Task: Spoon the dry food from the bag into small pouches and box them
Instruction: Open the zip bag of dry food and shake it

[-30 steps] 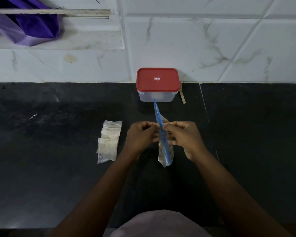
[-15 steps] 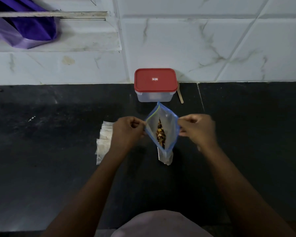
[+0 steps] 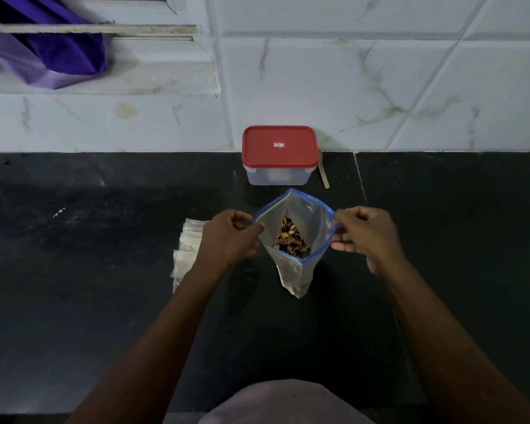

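At the middle of the dark surface [image 3: 104,270] you hold the bag [image 3: 317,220] upright between both hands, with its mouth pulled wide. Your left grip [image 3: 230,237] pinches the left edge of the blue zip rim, fingers curled on it, and your right grip [image 3: 364,237] pinches the right edge in the same way. Because the two pinches pull away from each other, the mouth stands open like a diamond. You can look straight down on the dry food [image 3: 291,240], which lies low inside the bag. The lower end of the bag points to the surface; whether it rests there or hangs just above, I cannot tell.

The small pouches [image 3: 186,250] lie in an overlapping row just left of your left wrist, partly hidden by it and easy to reach. On the far side, against the tiled wall, stands the box [image 3: 277,175] with its red lid [image 3: 278,146] on, so it must be opened before any pouch goes in. What is probably the wooden spoon [image 3: 324,174] lies just right of the box; only its handle shows.

I judge this to be the opening step: the mouth is held wide so that the spoon can enter. For the next move one grip must let go to fetch the spoon. The soft bag may then fold or tip, so the other pinch should hold the rim high.
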Available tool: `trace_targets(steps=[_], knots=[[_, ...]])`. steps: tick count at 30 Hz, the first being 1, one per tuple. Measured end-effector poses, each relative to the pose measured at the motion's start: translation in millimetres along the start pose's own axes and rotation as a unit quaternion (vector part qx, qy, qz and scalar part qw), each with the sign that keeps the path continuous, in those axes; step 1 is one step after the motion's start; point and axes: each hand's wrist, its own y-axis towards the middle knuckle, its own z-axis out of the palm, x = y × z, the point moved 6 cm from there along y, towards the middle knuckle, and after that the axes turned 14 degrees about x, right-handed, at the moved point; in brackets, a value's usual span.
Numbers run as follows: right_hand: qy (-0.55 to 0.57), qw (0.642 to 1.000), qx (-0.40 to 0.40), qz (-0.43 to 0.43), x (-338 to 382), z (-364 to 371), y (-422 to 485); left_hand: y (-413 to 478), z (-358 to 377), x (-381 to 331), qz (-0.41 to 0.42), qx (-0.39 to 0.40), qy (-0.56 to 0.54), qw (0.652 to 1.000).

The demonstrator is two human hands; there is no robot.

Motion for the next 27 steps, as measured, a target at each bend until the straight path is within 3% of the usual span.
trace_targets(steps=[11, 17, 22, 27], knots=[[-0.063, 0.997, 0.035, -0.017, 8, 12, -2, 2, 7, 3, -0.001, 0.028, -0.01, 1.0], [-0.009, 0.997, 0.075, 0.033, -1, 19, 2, 1, 20, 7, -0.062, 0.091, -0.162, 0.981], [0.143, 0.974, 0.155, 0.081, -10, 25, -1, 1, 33, 13, -0.125, 0.167, -0.327, 0.922], [0.382, 0.904, 0.133, 0.139, -28, 19, 2, 2, 38, 20, -0.141, 0.167, -0.528, 0.82]])
